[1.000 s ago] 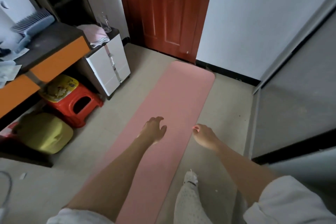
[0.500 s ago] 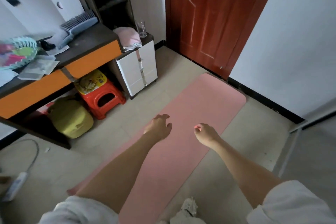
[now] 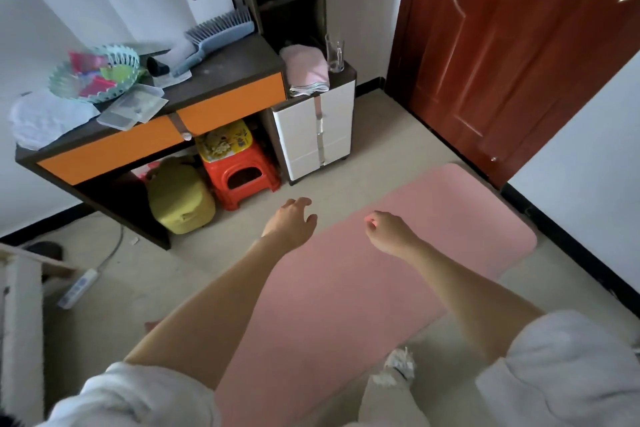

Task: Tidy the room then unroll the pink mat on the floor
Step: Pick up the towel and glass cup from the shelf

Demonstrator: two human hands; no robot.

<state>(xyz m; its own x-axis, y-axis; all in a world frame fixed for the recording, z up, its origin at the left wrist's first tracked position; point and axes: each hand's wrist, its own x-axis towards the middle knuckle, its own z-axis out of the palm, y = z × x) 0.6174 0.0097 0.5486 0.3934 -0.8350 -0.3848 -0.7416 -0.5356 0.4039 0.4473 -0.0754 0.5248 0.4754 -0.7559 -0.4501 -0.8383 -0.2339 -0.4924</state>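
I see a pale beige floor [image 3: 363, 121] in a small room, white walls with a dark skirting and a red-brown wooden door [image 3: 512, 56] at the upper right. Along the left wall stands a dark desk [image 3: 228, 66] with orange drawer fronts; on it lie a grey-blue brush [image 3: 214, 37], a pale green scalloped basket [image 3: 93, 75] and some clear packets. Under the desk sit a red plastic stool [image 3: 239, 170] and a yellow-green lidded container [image 3: 180, 198]. Beside the desk is a white drawer cabinet [image 3: 317, 132] carrying a folded pink towel [image 3: 306, 70] and a clear glass [image 3: 335, 54]. A white power strip [image 3: 78, 288] lies on the floor at the left.

The pink mat [image 3: 346, 288] lies unrolled and flat on the floor, running from near my feet toward the door, its far corners rounded.

My left hand [image 3: 292, 220] hangs above the mat's left edge, fingers loosely spread, holding nothing. My right hand [image 3: 389, 231] hangs over the mat, fingers curled in loosely, empty.
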